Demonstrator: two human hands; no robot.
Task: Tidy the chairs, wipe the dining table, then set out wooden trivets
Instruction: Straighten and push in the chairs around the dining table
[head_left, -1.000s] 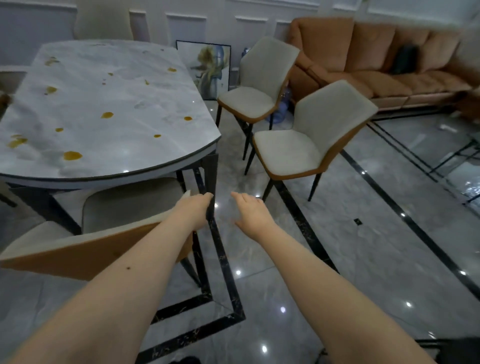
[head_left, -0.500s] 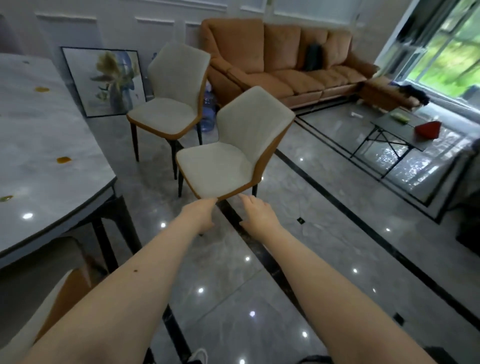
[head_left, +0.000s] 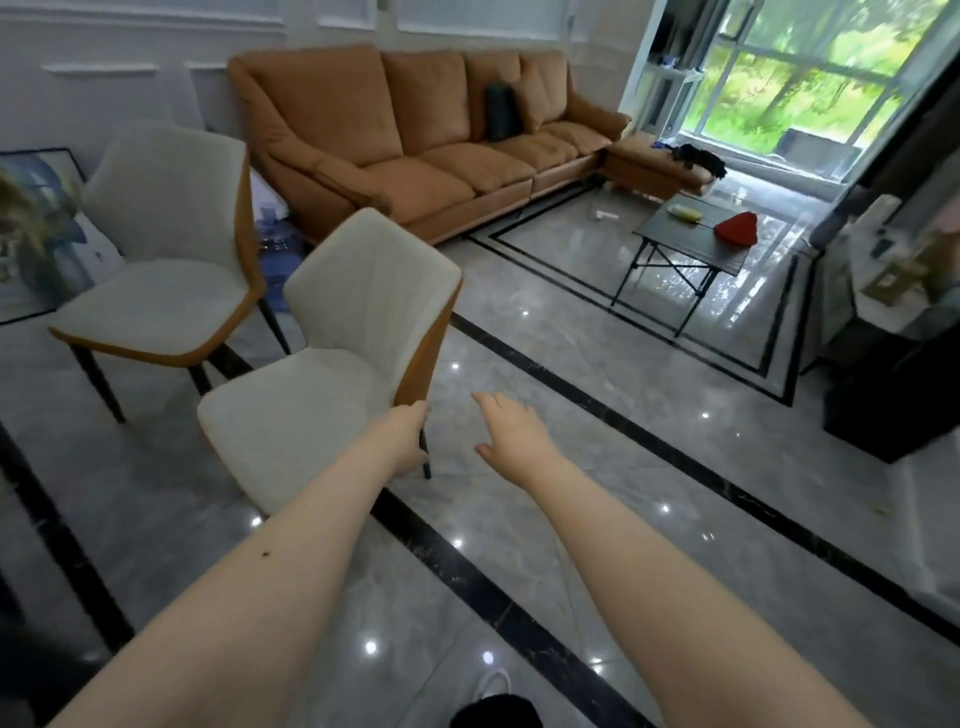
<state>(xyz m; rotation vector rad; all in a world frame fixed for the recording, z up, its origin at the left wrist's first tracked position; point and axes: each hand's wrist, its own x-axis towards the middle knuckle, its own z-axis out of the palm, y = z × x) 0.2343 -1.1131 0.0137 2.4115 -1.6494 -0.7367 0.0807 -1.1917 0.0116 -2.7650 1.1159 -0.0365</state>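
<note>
- Nearest chair, cream upholstered seat with orange shell and black legs (head_left: 322, 374), stands loose on the grey marble floor, angled away from where we stand.
- Our left hand (head_left: 408, 436) is at its back corner – we can't tell if it grips or just touches.
- Right hand (head_left: 511, 434) is relaxed, fingers spread, holding nothing.
- Second matching chair (head_left: 156, 260) sits just behind, also untucked, near the orange sofa (head_left: 415, 130).
- Progress, as we judge it: chair tidying underway – two chairs left; table and trivets out of view, so wiping and setting look pending.

chairs (head_left: 332, 332): matt pale cloth, tan backs
floor (head_left: 649, 467): glossy grey marble-look tile
sofa (head_left: 441, 135): matt tan cloth
</note>
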